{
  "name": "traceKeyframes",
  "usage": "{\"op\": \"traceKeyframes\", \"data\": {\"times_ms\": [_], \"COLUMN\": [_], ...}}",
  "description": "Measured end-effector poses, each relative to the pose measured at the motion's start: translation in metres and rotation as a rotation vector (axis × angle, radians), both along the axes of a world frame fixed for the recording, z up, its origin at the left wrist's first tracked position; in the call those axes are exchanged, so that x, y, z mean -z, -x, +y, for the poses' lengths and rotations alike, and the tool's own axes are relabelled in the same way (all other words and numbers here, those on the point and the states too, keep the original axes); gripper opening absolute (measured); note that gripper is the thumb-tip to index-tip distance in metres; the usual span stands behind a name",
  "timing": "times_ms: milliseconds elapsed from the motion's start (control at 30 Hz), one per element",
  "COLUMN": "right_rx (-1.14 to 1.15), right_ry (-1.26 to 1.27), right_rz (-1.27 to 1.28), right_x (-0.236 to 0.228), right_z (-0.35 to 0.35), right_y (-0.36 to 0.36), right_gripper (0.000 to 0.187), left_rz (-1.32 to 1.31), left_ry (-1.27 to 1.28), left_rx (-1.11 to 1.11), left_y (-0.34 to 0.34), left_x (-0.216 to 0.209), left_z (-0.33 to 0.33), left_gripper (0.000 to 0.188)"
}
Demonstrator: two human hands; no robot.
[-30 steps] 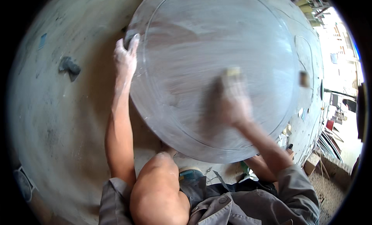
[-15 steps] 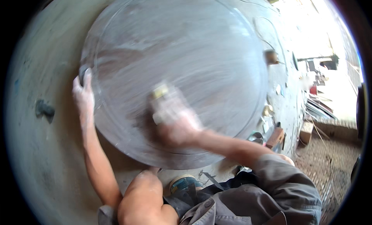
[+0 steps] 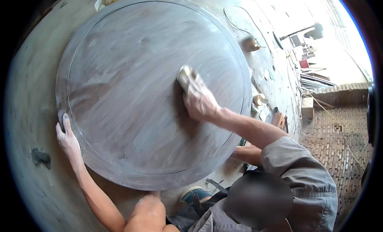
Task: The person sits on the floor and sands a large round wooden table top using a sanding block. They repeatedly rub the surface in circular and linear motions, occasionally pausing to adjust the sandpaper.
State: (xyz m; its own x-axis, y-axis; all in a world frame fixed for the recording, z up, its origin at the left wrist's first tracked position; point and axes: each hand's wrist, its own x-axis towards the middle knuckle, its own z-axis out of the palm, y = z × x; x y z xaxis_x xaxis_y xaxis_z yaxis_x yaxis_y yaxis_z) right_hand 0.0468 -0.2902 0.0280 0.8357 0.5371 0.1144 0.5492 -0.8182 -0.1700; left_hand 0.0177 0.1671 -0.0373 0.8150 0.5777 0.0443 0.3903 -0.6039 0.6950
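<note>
A large round wooden tabletop (image 3: 139,144), brown with pale dusty streaks and a groove near its rim, fills the middle. My right hand (image 3: 201,106), dusty white, is closed around a pale, yellowish sanding block (image 3: 186,78) pressed on the surface right of centre. Motion blurs the block slightly, and my fingers partly cover it. At the left rim, my left hand (image 3: 70,144) grips the tabletop's edge, its fingertips on the top side. A small dark patch or piece shows between those fingers; I cannot tell which.
A dark lump (image 3: 41,157) lies on the floor at left. Along the right side are a cord (image 3: 235,26), a brownish round object (image 3: 250,44), a pale chunk (image 3: 260,99) and an orange-brown block (image 3: 278,120). Brick paving (image 3: 331,132) spreads farther right. My shoe (image 3: 193,194) is below the rim.
My right hand and the sanding block have moved up and to the right across the tabletop. My left hand stays on the rim. The whole view has shifted, with the tabletop lower and farther left.
</note>
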Motion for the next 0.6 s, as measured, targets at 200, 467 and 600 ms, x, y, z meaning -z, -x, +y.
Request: {"op": "traceKeyframes", "data": {"times_ms": [200,467,600], "right_rx": [-0.066,0.054,0.296], "right_ry": [1.126,0.562,0.726], "right_rz": [-0.876,-0.614,-0.429], "right_x": [0.047,0.012,0.020], "right_z": [-0.208,-0.151,-0.201], "right_y": [-0.073,-0.026,-0.064], "right_gripper": [0.035,0.050,0.047], "left_rz": [-0.001,0.005,0.025], "left_ry": [0.017,0.017,0.029], "left_rx": [0.032,0.002,0.058], "left_y": [-0.009,-0.005,-0.012], "left_x": [0.004,-0.005,0.006], "left_z": [-0.011,-0.005,-0.011], "left_gripper": [0.072,0.069,0.070]}}
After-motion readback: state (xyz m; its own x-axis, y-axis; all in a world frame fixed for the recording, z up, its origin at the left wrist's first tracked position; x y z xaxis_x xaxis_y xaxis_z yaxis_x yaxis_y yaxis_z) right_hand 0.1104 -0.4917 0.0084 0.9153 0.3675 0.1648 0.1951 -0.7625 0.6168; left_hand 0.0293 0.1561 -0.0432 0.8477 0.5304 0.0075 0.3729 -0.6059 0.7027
